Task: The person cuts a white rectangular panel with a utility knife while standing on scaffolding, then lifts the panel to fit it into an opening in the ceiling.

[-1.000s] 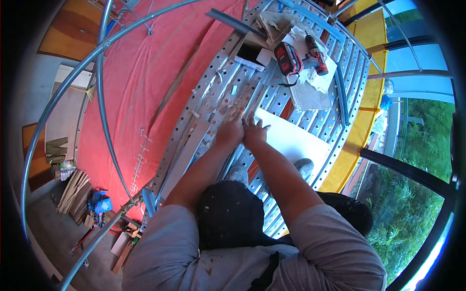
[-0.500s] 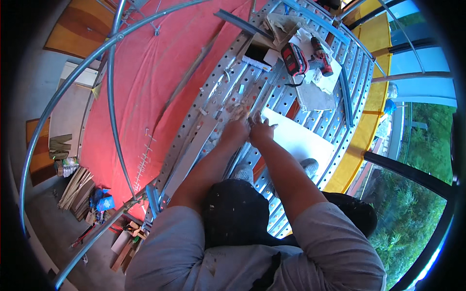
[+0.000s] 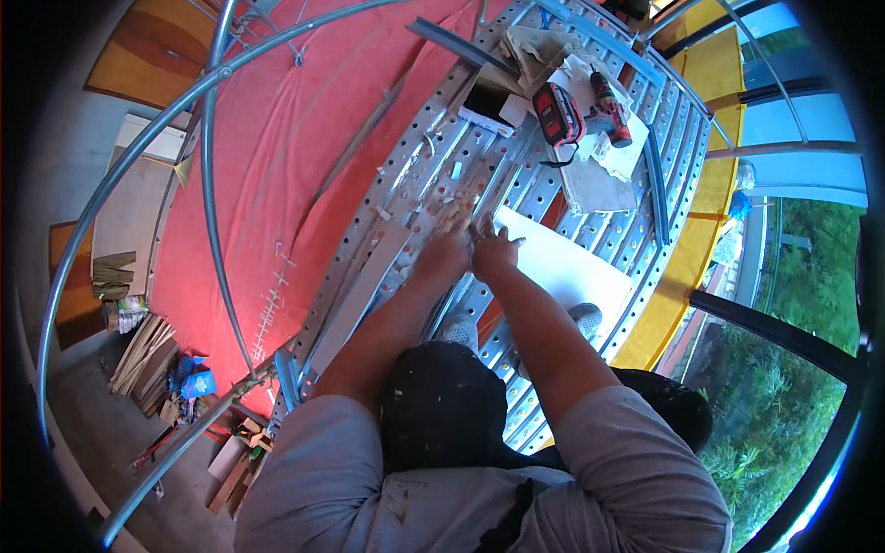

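At the upper left edge of a white board (image 3: 576,276) on the perforated metal planks, my hands are close together. My right hand (image 3: 498,253) has its fingers spread over that edge. My left hand (image 3: 447,249) is just beside it, fingers drawn together and smeared; what they hold, if anything, I cannot make out. A long pale strip (image 3: 364,286) lies left of my left forearm, with scraps (image 3: 452,214) beyond the hand. My grey shoes (image 3: 583,321) show beside my forearm and at the board.
A red-and-black cordless drill (image 3: 608,106), a red-and-black case-like tool (image 3: 559,115), an open box (image 3: 493,103) and a broken board (image 3: 590,189) lie farther along the planks (image 3: 539,194). Metal tubes (image 3: 208,157) cross over red sheeting (image 3: 258,184) at left. Dark-framed glazing (image 3: 784,323) is at right.
The whole view has shifted slightly right since a second ago. My hands remain together at the board's edge, with only small finger movements visible.
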